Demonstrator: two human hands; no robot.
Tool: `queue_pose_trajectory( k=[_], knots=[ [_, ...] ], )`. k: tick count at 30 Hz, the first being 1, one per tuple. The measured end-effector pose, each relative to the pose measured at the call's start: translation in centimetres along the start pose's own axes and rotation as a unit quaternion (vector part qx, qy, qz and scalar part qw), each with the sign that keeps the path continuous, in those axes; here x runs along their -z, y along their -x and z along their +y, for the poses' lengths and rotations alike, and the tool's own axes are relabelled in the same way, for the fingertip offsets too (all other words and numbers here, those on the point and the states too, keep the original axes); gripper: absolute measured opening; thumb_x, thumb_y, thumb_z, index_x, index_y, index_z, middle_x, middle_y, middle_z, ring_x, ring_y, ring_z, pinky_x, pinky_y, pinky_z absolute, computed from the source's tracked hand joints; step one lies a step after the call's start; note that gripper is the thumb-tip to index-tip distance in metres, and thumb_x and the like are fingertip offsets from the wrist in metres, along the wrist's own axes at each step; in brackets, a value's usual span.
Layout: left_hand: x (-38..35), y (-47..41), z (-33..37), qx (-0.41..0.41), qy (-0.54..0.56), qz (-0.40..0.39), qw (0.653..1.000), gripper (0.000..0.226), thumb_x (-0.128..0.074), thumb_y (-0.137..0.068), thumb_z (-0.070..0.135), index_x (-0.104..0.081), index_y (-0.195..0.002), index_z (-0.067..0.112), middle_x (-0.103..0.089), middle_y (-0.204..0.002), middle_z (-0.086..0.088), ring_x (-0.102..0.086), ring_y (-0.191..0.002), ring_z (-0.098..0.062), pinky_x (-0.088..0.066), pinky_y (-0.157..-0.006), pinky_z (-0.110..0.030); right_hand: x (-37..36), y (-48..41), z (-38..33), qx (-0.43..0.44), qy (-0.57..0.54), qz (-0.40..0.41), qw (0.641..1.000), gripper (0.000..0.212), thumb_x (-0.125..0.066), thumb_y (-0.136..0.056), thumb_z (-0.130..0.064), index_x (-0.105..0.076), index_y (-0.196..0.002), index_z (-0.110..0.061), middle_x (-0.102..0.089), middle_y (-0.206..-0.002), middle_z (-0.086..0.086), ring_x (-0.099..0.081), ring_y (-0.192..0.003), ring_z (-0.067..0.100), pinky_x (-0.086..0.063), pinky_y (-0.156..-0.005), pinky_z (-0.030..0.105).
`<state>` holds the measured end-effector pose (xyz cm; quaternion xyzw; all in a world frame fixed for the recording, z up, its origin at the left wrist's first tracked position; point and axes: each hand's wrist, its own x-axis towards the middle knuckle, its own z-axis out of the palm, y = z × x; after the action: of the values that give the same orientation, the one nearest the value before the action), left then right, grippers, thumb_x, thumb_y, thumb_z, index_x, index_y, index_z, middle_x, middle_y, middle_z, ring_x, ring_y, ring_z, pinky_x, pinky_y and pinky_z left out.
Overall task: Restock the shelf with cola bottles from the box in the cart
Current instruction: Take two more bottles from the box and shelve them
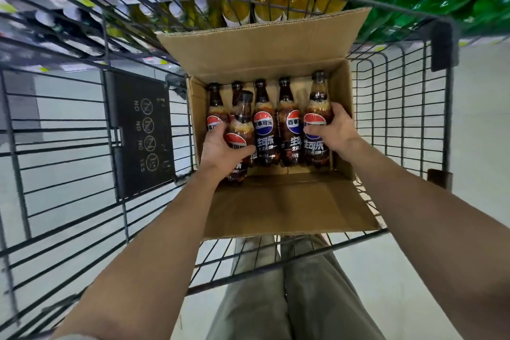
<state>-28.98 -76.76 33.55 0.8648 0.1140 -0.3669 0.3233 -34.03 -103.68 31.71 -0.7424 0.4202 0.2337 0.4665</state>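
An open cardboard box (276,201) sits in a wire cart (397,119). Several dark cola bottles with black labels and red-white-blue logos stand inside it. My left hand (220,146) is wrapped around a cola bottle (240,121) at the left, raised a little above its neighbours. My right hand (336,130) grips the rightmost cola bottle (317,110), which also stands higher than the row. Two bottles (265,124) stand untouched between my hands, and two more are partly hidden behind the left one.
Beyond the cart's far wall, shelves (242,8) hold yellow-green bottles, green packs (441,0) to the right, price tags along the edges. A black child-seat flap (143,130) hangs at the cart's left. My legs show under the basket.
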Motion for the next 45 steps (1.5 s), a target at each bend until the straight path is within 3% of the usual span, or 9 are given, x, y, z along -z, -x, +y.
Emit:
queue_pose_trajectory(
  k=[7, 15, 20, 23, 28, 33, 38, 42, 45],
  knots=[
    [2.3, 2.9, 4.2, -0.068, 0.073, -0.021, 0.995, 0.081, -0.097, -0.066, 0.035, -0.054, -0.134, 0.024, -0.069, -0.116, 0.011, -0.067, -0.105, -0.005, -0.056, -0.098, -0.029, 2.9, 5.6, -3.8, 0.074, -0.083, -0.047, 0.993, 0.074, -0.090, -0.072, -0.016, -0.049, -0.134, -0.018, -0.066, -0.112, -0.006, -0.066, -0.100, 0.007, -0.056, -0.080, 0.024],
    [8.9, 8.8, 11.9, -0.190, 0.104, 0.015, 0.976, 0.082, -0.097, -0.061, 0.045, -0.055, -0.130, 0.030, -0.070, -0.117, 0.015, -0.066, -0.103, 0.004, -0.052, -0.091, -0.016, 6.7, 14.3, -10.1, 0.164, -0.105, -0.021, 0.981, 0.083, -0.090, -0.071, -0.011, -0.047, -0.142, -0.015, -0.066, -0.114, -0.006, -0.067, -0.103, 0.009, -0.055, -0.095, 0.035],
    [13.2, 13.7, 17.1, -0.261, 0.110, 0.052, 0.958, 0.081, -0.097, -0.063, 0.043, -0.056, -0.131, 0.030, -0.063, -0.106, 0.029, -0.059, -0.090, 0.023, -0.043, -0.077, 0.002, 10.5, 19.7, -14.7, 0.216, -0.148, 0.028, 0.965, 0.090, -0.091, -0.069, -0.012, -0.043, -0.144, -0.016, -0.066, -0.125, 0.003, -0.068, -0.110, 0.017, -0.056, -0.097, 0.042],
    [15.3, 16.8, 20.2, -0.307, 0.111, 0.074, 0.942, 0.086, -0.096, -0.065, 0.044, -0.054, -0.138, 0.026, -0.064, -0.114, 0.019, -0.062, -0.099, 0.009, -0.045, -0.082, -0.002, 13.5, 22.9, -17.4, 0.262, -0.149, 0.060, 0.952, 0.101, -0.094, -0.060, -0.029, -0.041, -0.146, -0.021, -0.065, -0.128, 0.003, -0.069, -0.111, 0.016, -0.056, -0.097, 0.044],
    [18.1, 21.3, 25.2, -0.368, 0.126, 0.105, 0.915, 0.085, -0.096, -0.063, 0.047, -0.057, -0.136, 0.026, -0.070, -0.121, 0.010, -0.067, -0.106, 0.000, -0.055, -0.096, -0.024, 19.0, 28.4, -21.0, 0.327, -0.149, 0.091, 0.929, 0.094, -0.089, -0.074, -0.013, -0.035, -0.151, -0.021, -0.060, -0.128, -0.005, -0.065, -0.111, 0.008, -0.054, -0.096, 0.031],
    [19.8, 25.8, 30.2, -0.420, 0.125, 0.116, 0.891, 0.076, -0.096, -0.068, 0.035, -0.055, -0.132, 0.026, -0.063, -0.110, 0.019, -0.056, -0.090, 0.025, -0.043, -0.077, 0.002, 24.7, 33.1, -22.9, 0.372, -0.151, 0.140, 0.905, 0.099, -0.089, -0.075, -0.022, -0.031, -0.154, -0.025, -0.054, -0.139, 0.001, -0.061, -0.117, 0.016, -0.053, -0.097, 0.036],
    [19.6, 31.4, 35.4, -0.454, 0.123, 0.128, 0.873, 0.089, -0.095, -0.068, 0.040, -0.050, -0.143, 0.023, -0.061, -0.130, 0.006, -0.062, -0.115, -0.009, -0.050, -0.097, -0.020, 30.6, 37.7, -22.6, 0.409, -0.191, 0.157, 0.878, 0.093, -0.086, -0.079, -0.016, -0.032, -0.155, -0.025, -0.057, -0.127, -0.004, -0.062, -0.113, 0.015, -0.054, -0.093, 0.034],
    [17.0, 36.0, 39.2, -0.481, 0.130, 0.141, 0.856, 0.089, -0.096, -0.066, 0.043, -0.051, -0.142, 0.025, -0.065, -0.128, 0.003, -0.065, -0.111, -0.010, -0.052, -0.093, -0.022, 35.9, 40.4, -20.8, 0.439, -0.185, 0.167, 0.863, 0.087, -0.087, -0.078, -0.020, -0.039, -0.150, -0.027, -0.063, -0.122, -0.009, -0.065, -0.109, 0.010, -0.056, -0.092, 0.035],
    [14.0, 39.5, 41.6, -0.493, 0.136, 0.138, 0.848, 0.094, -0.095, -0.066, 0.044, -0.046, -0.145, 0.029, -0.062, -0.133, 0.001, -0.063, -0.118, -0.013, -0.053, -0.102, -0.032, 40.2, 42.0, -18.7, 0.455, -0.185, 0.166, 0.855, 0.086, -0.085, -0.080, -0.018, -0.038, -0.151, -0.027, -0.061, -0.120, -0.011, -0.064, -0.107, 0.008, -0.055, -0.091, 0.032]
  ],
)
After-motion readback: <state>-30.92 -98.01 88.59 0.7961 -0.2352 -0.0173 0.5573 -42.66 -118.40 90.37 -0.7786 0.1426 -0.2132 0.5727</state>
